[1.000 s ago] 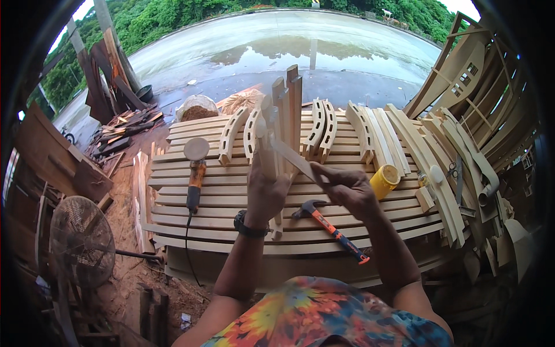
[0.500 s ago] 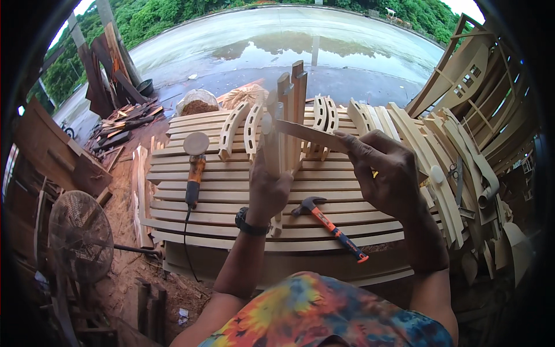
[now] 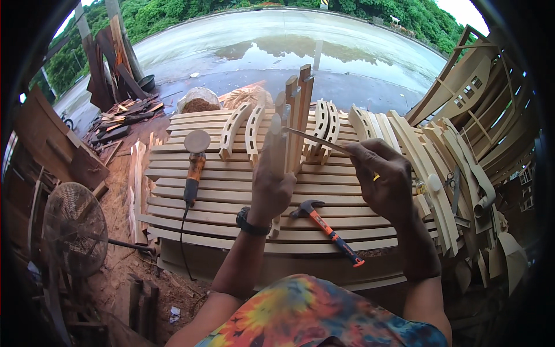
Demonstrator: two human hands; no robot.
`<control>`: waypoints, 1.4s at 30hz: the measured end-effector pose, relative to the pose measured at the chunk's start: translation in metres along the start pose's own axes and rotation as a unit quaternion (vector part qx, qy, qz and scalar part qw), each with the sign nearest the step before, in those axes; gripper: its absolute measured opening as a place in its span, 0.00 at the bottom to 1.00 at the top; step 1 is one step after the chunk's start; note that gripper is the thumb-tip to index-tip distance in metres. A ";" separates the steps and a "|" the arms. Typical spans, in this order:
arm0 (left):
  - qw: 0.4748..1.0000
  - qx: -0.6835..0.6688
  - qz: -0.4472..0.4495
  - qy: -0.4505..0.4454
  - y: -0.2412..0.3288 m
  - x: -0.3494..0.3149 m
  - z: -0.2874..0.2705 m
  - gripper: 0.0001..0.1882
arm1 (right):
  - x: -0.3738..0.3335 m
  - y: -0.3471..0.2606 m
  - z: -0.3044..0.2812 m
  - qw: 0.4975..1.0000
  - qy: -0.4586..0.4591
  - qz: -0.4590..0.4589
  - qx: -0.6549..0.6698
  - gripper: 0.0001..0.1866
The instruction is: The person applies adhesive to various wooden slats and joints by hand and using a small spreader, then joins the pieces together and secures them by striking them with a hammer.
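My left hand (image 3: 270,192), with a dark watch on its wrist, is closed around the lower part of an upright wooden frame piece (image 3: 298,118). Several pale posts of differing heights make up this piece, and their tops look notched. Between the thumb and fingers of my right hand (image 3: 383,176) is a thin flat brown strip (image 3: 319,139), file-like in shape. It points left, seen nearly edge-on, its tip at the nearest posts; whether it touches them I cannot tell. Below my right hand a claw hammer (image 3: 329,231) with an orange and black handle lies on wooden slats (image 3: 231,215).
An orange corded grinder (image 3: 195,168) rests on the slats at left. Curved slotted wooden pieces (image 3: 234,132) stand farther back. At right lie stacked timber parts (image 3: 428,168) and scissors (image 3: 450,179). A fan (image 3: 75,228) stands lower left; a wet road (image 3: 277,40) runs beyond.
The brown strip has turned from showing its broad face to nearly edge-on, and its tip sits slightly lower. My right hand has dropped a little. The left hand keeps its hold.
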State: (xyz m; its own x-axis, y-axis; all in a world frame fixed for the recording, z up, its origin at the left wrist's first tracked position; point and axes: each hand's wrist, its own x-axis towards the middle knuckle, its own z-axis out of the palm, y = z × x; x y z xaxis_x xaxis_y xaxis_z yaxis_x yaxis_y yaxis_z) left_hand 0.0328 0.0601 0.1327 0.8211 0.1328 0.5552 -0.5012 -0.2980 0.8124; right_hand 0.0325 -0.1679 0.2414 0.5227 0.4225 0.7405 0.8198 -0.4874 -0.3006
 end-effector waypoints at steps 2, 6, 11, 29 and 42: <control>0.999 0.026 0.025 0.007 -0.006 0.002 0.000 0.30 | -0.004 0.003 0.007 1.000 0.017 -0.006 0.008 0.17; 1.000 -0.015 -0.017 0.003 0.001 0.000 0.000 0.31 | -0.008 0.000 0.011 1.000 -0.008 -0.002 -0.002 0.17; 1.000 -0.004 0.001 -0.002 -0.001 0.001 0.000 0.29 | -0.003 0.001 0.001 0.992 -0.022 -0.082 -0.094 0.20; 1.000 -0.012 0.005 0.018 0.010 0.001 0.000 0.16 | 0.019 -0.008 -0.028 0.969 -0.033 -0.158 -0.184 0.13; 0.995 -0.044 -0.064 0.063 -0.014 -0.006 -0.003 0.13 | 0.001 0.106 -0.095 0.707 -0.391 0.355 -0.471 0.13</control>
State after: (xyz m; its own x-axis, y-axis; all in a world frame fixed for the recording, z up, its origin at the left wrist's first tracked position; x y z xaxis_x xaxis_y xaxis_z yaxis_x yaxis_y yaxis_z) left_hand 0.0339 0.0658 0.1182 0.8415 0.2835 0.4599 -0.4218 -0.1872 0.8871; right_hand 0.0976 -0.2911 0.2672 0.9954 -0.0705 -0.0642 -0.0412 -0.9255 0.3765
